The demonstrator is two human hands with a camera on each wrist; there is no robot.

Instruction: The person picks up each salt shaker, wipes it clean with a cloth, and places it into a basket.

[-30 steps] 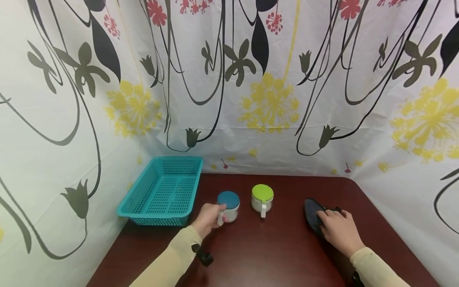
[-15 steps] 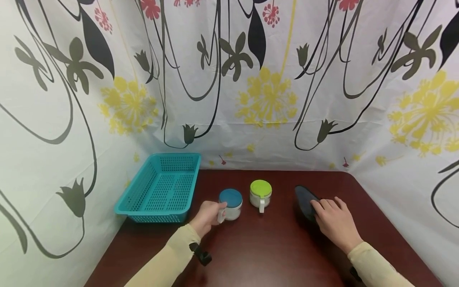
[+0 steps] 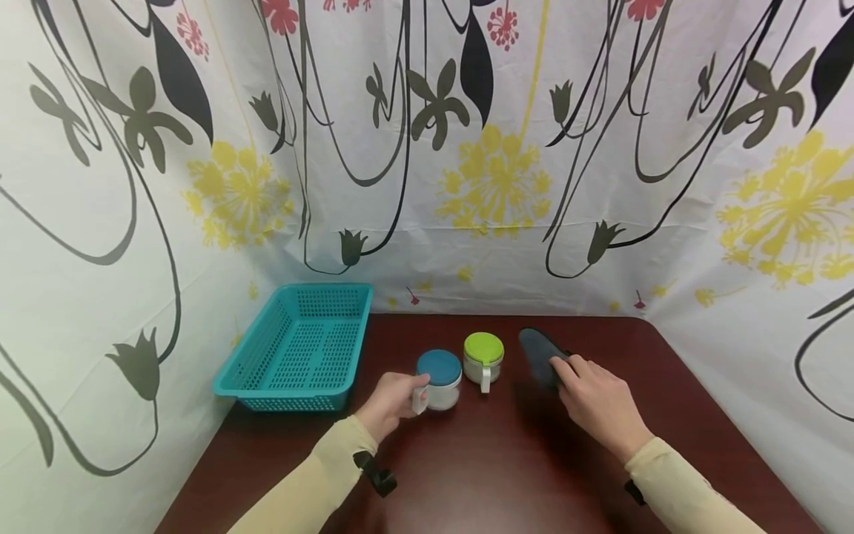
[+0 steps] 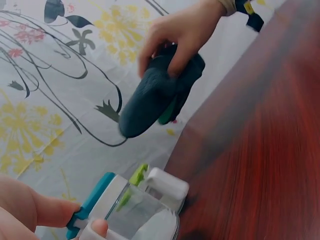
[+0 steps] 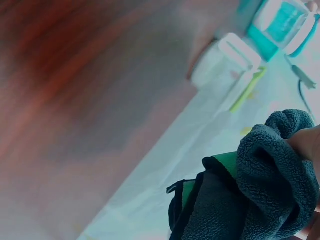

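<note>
My left hand (image 3: pixel 392 404) grips the handle of a small lidded jar (image 3: pixel 442 397) with a blue lid and a white handle. The left wrist view shows its clear wall, with the thumb against the blue lid (image 4: pixel 97 197). Just to the right stands a similar jar (image 3: pixel 483 350) with a lime-green lid, its handle facing me. My right hand (image 3: pixel 600 404) holds a bunched dark grey-blue cloth (image 3: pixel 540 354) above the table, to the right of the green-lidded jar. In the right wrist view the cloth (image 5: pixel 272 172) looks fleecy, with black edging and some green.
A turquoise perforated basket (image 3: pixel 313 363) sits at the back left of the dark red-brown table (image 3: pixel 467 467). Behind the table and along its sides hangs a white flower-patterned curtain (image 3: pixel 400 222).
My right hand has lifted the cloth and carried it left towards the green-lidded jar. The blue-lidded jar has shifted slightly right in my left hand.
</note>
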